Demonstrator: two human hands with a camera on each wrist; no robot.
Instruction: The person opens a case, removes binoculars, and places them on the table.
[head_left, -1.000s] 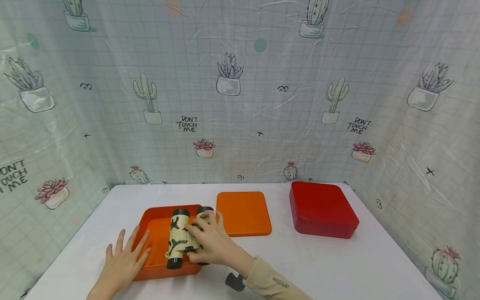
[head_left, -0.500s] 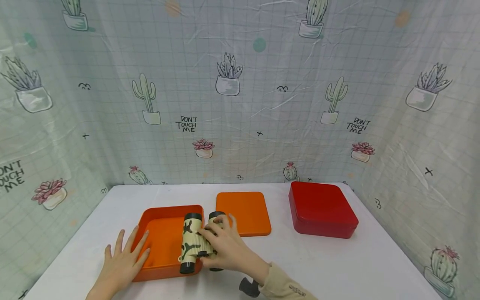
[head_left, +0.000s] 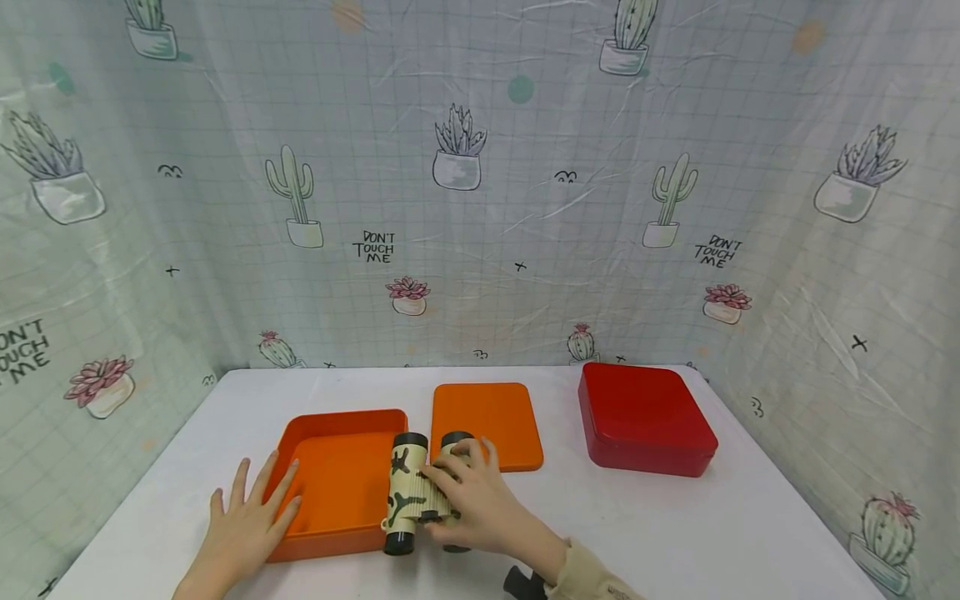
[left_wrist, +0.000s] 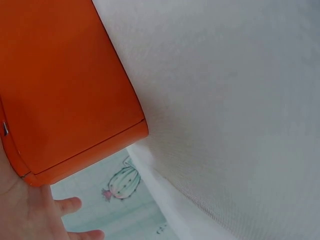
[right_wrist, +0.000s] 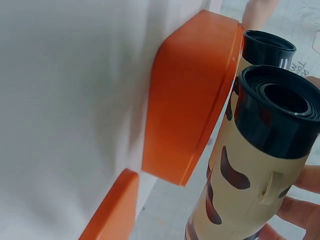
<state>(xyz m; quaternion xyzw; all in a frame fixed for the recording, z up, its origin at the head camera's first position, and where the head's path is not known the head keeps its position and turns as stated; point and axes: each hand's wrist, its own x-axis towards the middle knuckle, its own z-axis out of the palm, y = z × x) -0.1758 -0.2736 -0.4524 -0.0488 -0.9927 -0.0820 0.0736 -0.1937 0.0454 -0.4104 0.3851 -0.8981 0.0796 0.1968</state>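
Note:
Cream binoculars (head_left: 406, 493) with dark camouflage patches and black ends are gripped by my right hand (head_left: 483, 504). In the head view they overlap the right rim of an open orange box (head_left: 330, 479). The right wrist view shows the binoculars (right_wrist: 250, 180) held above the table, beside the box's outer wall (right_wrist: 185, 95), with fingers curled round the far barrel side. My left hand (head_left: 243, 521) lies with spread, straight fingers on the box's left rim. In the left wrist view that hand (left_wrist: 30, 212) touches the box's corner (left_wrist: 75, 100).
Behind the binoculars lies a flat orange lid (head_left: 487, 425). A closed-looking red box (head_left: 645, 417) stands at the back right of the white table (head_left: 622, 533). A cactus-print curtain (head_left: 480, 225) hangs behind the table and along its sides.
My right hand has carried the binoculars rightward and slightly nearer, from over the orange box to its right rim. The left hand and the box have stayed in place.

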